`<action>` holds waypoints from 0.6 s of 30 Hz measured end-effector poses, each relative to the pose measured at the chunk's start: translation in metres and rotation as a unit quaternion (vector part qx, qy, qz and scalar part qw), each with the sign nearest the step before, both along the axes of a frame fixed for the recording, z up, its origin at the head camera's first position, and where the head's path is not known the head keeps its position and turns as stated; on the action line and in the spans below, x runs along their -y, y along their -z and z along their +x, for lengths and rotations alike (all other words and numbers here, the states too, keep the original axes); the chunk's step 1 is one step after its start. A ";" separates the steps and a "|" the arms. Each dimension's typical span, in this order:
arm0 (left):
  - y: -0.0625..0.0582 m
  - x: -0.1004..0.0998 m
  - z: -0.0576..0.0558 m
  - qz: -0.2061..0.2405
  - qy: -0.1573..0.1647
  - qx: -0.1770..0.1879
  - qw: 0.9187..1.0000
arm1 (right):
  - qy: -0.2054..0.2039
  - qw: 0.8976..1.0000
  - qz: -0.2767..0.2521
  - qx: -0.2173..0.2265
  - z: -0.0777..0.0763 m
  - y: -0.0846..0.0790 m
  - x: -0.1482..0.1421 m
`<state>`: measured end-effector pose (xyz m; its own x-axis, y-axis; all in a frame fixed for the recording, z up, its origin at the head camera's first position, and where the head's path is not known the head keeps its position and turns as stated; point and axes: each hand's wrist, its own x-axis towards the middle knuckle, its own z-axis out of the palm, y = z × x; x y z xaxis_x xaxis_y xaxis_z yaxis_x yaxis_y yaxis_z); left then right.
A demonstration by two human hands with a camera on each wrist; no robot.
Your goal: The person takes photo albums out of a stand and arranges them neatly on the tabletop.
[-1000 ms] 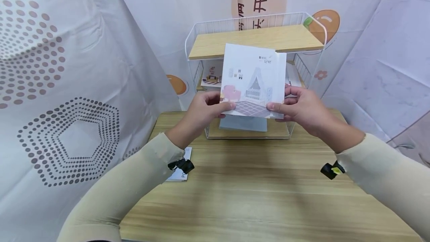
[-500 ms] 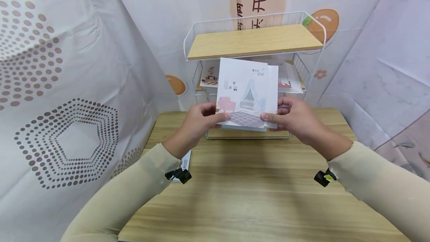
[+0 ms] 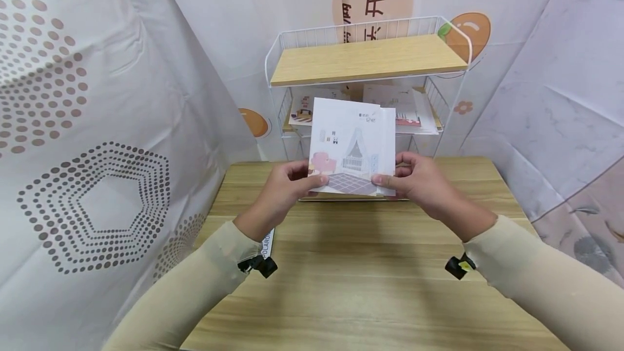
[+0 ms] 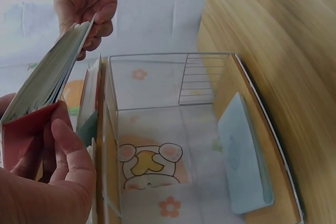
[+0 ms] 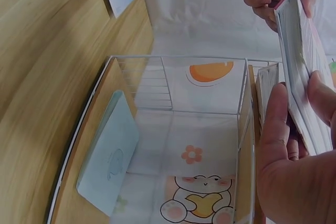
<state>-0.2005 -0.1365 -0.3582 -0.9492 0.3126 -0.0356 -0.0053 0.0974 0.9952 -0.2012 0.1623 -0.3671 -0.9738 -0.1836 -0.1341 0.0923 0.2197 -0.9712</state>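
Observation:
In the head view, a small stack of white notebooks (image 3: pixel 341 137) is held up in front of the rack, the front cover printed with a pink sofa and a crib. My left hand (image 3: pixel 285 188) grips the lower left side, thumb on the cover. The lower right side is pinched by my right hand (image 3: pixel 421 180), fingers behind. A notebook peeks out to the right behind the front one. Page edges and a red cover (image 4: pixel 23 135) show in the left wrist view. A light blue notebook (image 5: pixel 110 150) lies on the bottom shelf, hidden in the head view.
A white wire rack with a wooden top board (image 3: pixel 370 58) stands at the back of the table (image 3: pixel 341 286). On its middle shelf lie more notebooks (image 3: pixel 409 107). A flat item lettered POLAROID (image 3: pixel 267 242) lies by my left wrist. Printed cloth (image 3: pixel 97 177) hangs around.
Both hands have lowered the notebooks and shifted them slightly left. The notebooks on the middle shelf have come into view, and the light blue one is now covered in the head view.

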 end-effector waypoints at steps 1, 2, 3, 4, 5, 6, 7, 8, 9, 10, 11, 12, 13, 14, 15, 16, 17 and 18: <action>0.002 0.001 0.001 0.002 -0.001 0.001 1.000 | 0.001 1.000 0.002 0.000 0.000 0.002 0.001; 0.004 0.002 0.002 0.005 -0.001 0.002 1.000 | 0.000 1.000 0.003 0.000 0.001 0.004 0.001; 0.007 0.003 0.003 0.009 -0.002 0.004 1.000 | 0.000 1.000 0.003 0.002 0.001 0.006 0.002; 0.010 0.005 0.003 0.012 -0.001 0.005 1.000 | -0.001 1.000 0.002 0.005 0.002 0.009 0.003; 0.013 0.007 0.004 0.013 -0.003 0.007 1.000 | -0.002 1.000 0.001 0.005 0.002 0.011 0.005; 0.016 0.008 0.005 0.015 -0.005 0.007 1.000 | -0.002 1.000 0.001 0.005 0.003 0.014 0.006; 0.019 0.010 0.006 0.018 -0.007 0.009 1.000 | -0.004 1.000 -0.003 0.005 0.003 0.017 0.008; 0.023 0.012 0.007 0.019 -0.009 0.010 1.000 | -0.007 1.000 -0.008 0.006 0.004 0.020 0.010; 0.027 0.014 0.008 0.019 -0.012 0.012 1.000 | -0.008 1.000 -0.010 0.006 0.005 0.023 0.012; 0.031 0.016 0.009 0.018 -0.014 0.014 1.000 | -0.010 1.000 -0.013 0.006 0.005 0.026 0.014; 0.035 0.018 0.010 0.015 -0.017 0.016 1.000 | -0.012 1.000 -0.013 0.005 0.006 0.030 0.016; 0.040 0.020 0.011 0.013 -0.018 0.017 1.000 | -0.014 1.000 -0.015 0.006 0.006 0.034 0.018; 0.043 0.022 0.012 0.011 -0.020 0.019 1.000 | -0.016 1.000 -0.018 0.007 0.007 0.038 0.020; 0.047 0.024 0.013 0.009 -0.021 0.021 1.000 | -0.017 1.000 -0.020 0.008 0.008 0.043 0.022; 0.051 0.025 0.015 0.007 -0.023 0.023 0.999 | -0.019 1.000 -0.022 0.009 0.009 0.047 0.024; 0.055 0.027 0.016 0.007 -0.025 0.026 0.999 | -0.020 0.999 -0.026 0.010 0.009 0.051 0.026; 0.058 0.028 0.017 0.008 -0.028 0.030 0.999 | -0.021 0.999 -0.031 0.013 0.010 0.055 0.028; 0.062 0.030 0.018 0.009 -0.032 0.033 0.999 | -0.022 0.999 -0.037 0.015 0.011 0.060 0.030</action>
<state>-0.1826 -0.1663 -0.4202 -0.9628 0.2533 -0.0945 -0.0774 0.0767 0.9940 -0.1903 0.1327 -0.4266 -0.9603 -0.2363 -0.1483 0.1141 0.1525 -0.9817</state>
